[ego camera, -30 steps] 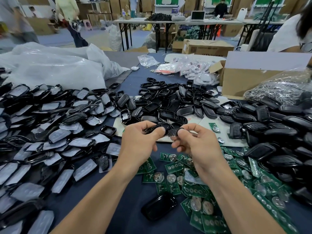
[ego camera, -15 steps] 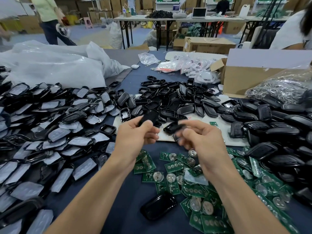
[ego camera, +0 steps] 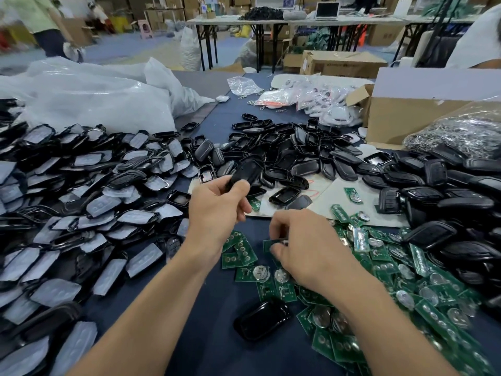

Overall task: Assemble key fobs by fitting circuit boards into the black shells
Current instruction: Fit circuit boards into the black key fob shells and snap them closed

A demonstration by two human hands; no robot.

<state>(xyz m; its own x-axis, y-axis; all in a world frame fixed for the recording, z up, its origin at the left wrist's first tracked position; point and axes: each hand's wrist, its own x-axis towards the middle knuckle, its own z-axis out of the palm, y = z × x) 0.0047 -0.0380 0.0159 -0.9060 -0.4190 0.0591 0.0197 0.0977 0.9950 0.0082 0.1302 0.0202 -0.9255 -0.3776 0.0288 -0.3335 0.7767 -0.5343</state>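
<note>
The bench, draped in dark blue cloth, was buried under parts. Bulging white plastic sacks sat at far left, with a sprawl of black shells backed by grey pads below them. A heap of bare black plastic shells filled the far middle. Green circuit boards with round silver cells were spread at near right. The left hand gripped one black oval shell, raised above the bench. The right hand, lower and to the right, pinched a small green board at the edge of that spread.

Black shell aloft over green boards
</note>
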